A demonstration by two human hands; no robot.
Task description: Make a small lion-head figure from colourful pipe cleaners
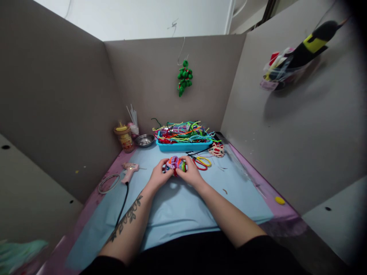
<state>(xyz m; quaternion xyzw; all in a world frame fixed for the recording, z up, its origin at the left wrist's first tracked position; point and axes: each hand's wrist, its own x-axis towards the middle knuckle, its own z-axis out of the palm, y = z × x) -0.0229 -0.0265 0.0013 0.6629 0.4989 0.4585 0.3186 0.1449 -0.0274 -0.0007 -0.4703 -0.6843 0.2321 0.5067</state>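
My left hand (159,175) and my right hand (190,172) are both closed around a small multicoloured chenille-stem piece (175,163). It has purple, orange, green and red coils, and its sides are hidden by my fingers. Both thumbs press on its near side, and it is held a little above the blue table cover (183,198). Just beyond my right hand lie scissors (205,162) with red and yellow handles. Farther back, a blue basket (185,146) is heaped with loose chenille stems (186,133) in many colours.
At the left are a pink glue gun (130,172) with a black cord, a lidded cup (125,139) and a metal bowl (145,140). A beige-and-red piece (217,150) lies near the basket. Grey partitions (143,76) enclose the table; a green ornament (185,78) hangs at the back.
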